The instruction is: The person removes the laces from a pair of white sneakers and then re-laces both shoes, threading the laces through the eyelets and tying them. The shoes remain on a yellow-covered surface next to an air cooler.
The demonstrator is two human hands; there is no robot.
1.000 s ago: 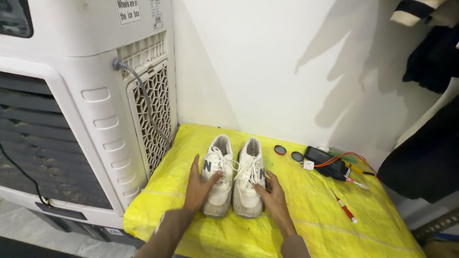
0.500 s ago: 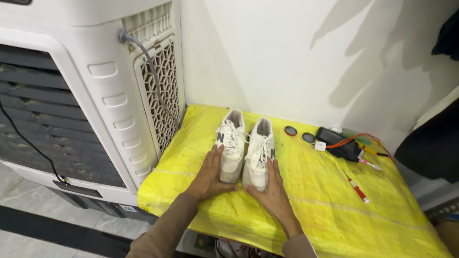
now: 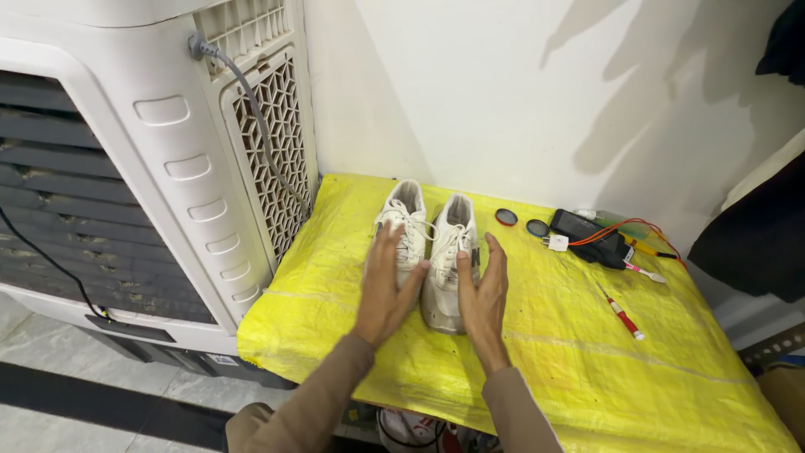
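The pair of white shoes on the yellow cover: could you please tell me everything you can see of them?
The white shoes are worn, grey-smudged lace-up sneakers with white laces, standing side by side, soles down, toes toward the wearer, heels toward the wall. They sit on the yellow woven cover, near the white air cooler. The left hand lies over the left-side shoe; the right hand rests against the other.

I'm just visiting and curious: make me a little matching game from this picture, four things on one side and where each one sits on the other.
Things:
1. pair of white shoes
2. red and white pen
3. grey cable
4. two round discs

Places:
A. hanging down the cooler's side grille
B. between the two hands
C. alone on the yellow cover, right of the shoes
D. near the wall, just left of the black device

Pairs: 1-B, 2-C, 3-A, 4-D
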